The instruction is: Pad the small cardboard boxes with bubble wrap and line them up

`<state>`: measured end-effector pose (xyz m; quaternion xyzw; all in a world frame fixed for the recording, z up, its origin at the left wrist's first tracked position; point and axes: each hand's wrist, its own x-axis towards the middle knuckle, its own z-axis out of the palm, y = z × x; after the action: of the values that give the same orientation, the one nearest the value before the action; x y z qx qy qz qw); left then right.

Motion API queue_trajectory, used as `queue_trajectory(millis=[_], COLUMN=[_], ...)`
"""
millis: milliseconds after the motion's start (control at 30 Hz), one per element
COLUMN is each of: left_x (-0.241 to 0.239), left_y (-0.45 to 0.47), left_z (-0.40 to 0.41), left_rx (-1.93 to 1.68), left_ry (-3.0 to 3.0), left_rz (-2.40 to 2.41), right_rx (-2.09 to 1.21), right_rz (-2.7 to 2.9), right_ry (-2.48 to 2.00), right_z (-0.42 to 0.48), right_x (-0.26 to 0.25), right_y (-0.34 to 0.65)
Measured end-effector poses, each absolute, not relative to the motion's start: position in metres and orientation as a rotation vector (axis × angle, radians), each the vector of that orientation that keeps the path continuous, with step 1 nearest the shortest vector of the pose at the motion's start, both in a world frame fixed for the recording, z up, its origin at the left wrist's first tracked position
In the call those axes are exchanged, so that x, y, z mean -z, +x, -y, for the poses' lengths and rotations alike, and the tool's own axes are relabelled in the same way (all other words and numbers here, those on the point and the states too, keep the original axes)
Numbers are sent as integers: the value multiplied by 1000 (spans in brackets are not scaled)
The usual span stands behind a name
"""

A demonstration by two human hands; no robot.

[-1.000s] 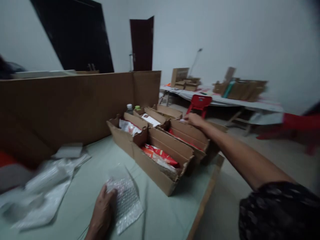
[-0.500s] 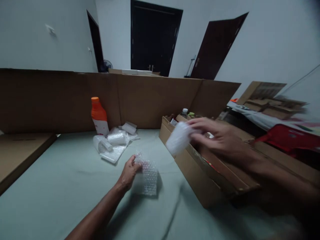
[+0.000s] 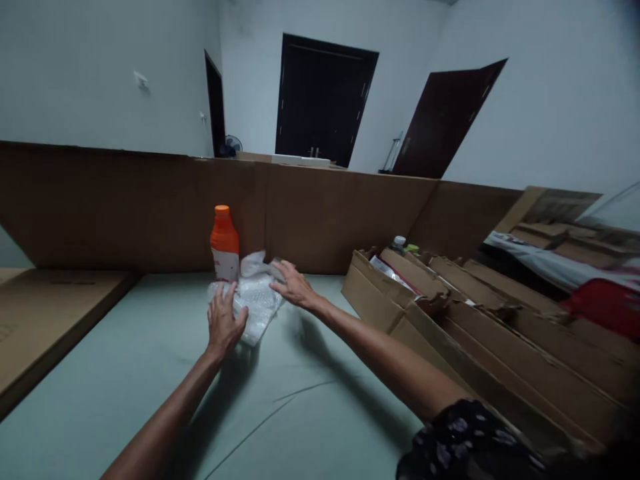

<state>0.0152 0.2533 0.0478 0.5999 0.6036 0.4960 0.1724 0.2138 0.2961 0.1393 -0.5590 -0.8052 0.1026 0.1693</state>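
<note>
A heap of bubble wrap pieces (image 3: 256,300) lies on the pale green table (image 3: 150,373) near the cardboard back wall. My left hand (image 3: 223,322) rests on the near left side of the heap, fingers spread and flat. My right hand (image 3: 293,284) reaches to its far right edge with fingers stretched out, touching the wrap. An orange-capped bottle (image 3: 224,244) with a white label stands upright just behind the heap.
A brown cardboard partition (image 3: 310,213) runs along the table's back. Long open cardboard boxes (image 3: 450,313) with packets inside crowd the right side, two small bottle tops (image 3: 399,241) behind them. A flat cardboard sheet (image 3: 45,313) lies at the left. Dark doors stand beyond.
Both hands moved forward to the bubble wrap heap by the orange bottle. The right hand no longer holds the white wrapped item; the left hand's bubble wrap piece is now on the heap.
</note>
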Motion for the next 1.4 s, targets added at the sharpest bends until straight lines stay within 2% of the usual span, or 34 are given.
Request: queue_trajectory(millis=[167,333,533,767,933,1067,1133,1233,1300,1400], left_x=[7,18,5,22,9,5,11,20,22,19], left_y=[23,23,3,-9,26,32,27,17,10,-2], left_z=[-240,-243,-208,-191,-217,-202,-180,-139,-112,-80], left_rx=[-1216,-1193,-1216,-837,-823,-894,-921,-944,-950,-978], left_ry=[1952,2068,2161,2394,2294,2153,2118,2080,2072,2053], left_rz=[-1780,-1825,-1849,-1640,-1597,-1636,-1654,-1646,-1627,-1585], right_rx=[-296,-300,-193,-213,322,768,837,729,687,733], right_rz=[2450,2553,2379,2224,2077,1928,1887,1978,2062,2173], right_ry=[-1568,-1570,-1611,-1482,-1532,-1854,-2085,-2263,-2143,-1721], right_z=[-309,-336,-304,-152,-66,-32,-27,-24,-21,-13], right_x=[-80,-57,-68,-68,-120,-166,-171,-160,-150,-146], right_y=[186,174,187,246,311,383,418,454,460,445])
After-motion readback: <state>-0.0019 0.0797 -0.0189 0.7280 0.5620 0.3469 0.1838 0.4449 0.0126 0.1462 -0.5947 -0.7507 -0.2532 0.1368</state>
